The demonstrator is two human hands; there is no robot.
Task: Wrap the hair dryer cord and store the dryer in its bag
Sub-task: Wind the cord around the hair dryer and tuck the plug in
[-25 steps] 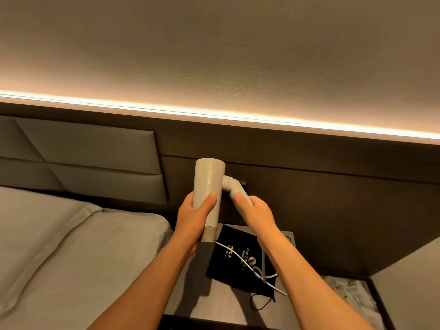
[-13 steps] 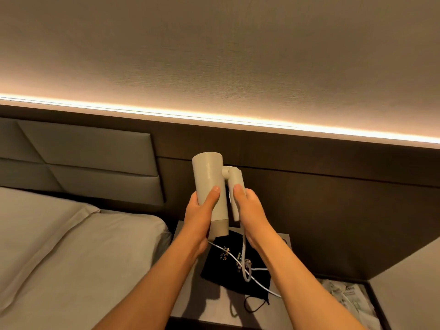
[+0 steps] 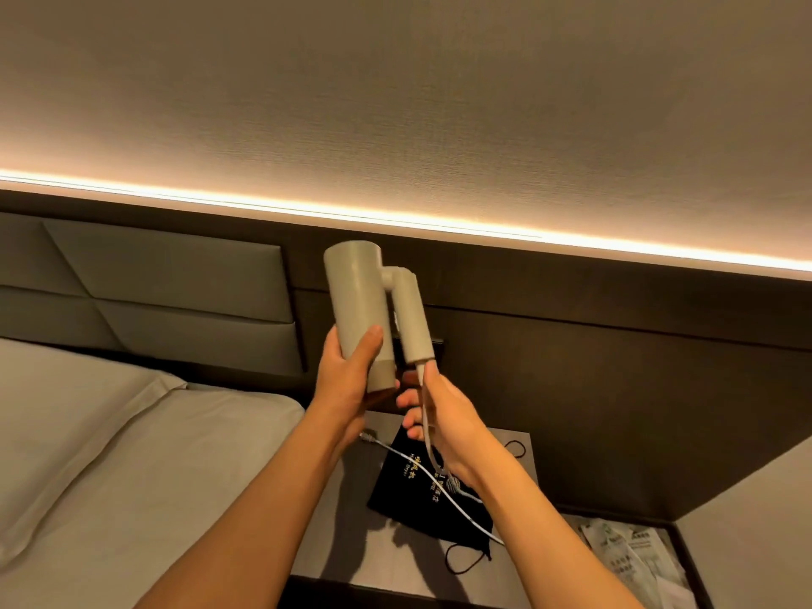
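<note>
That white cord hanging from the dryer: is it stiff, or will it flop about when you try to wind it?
Probably floppy: the cord droops from the handle past the right hand and trails loosely over the black bag. It looks thin and light, so it should bend easily, though loose coils may spring open.

Bed (image 3: pixel 110 454) at my left; padded headboard (image 3: pixel 175 292) behind; nightstand (image 3: pixel 334 542) below; leaflets (image 3: pixel 632 560) at my right; light strip (image 3: pixel 439 219) above.
</note>
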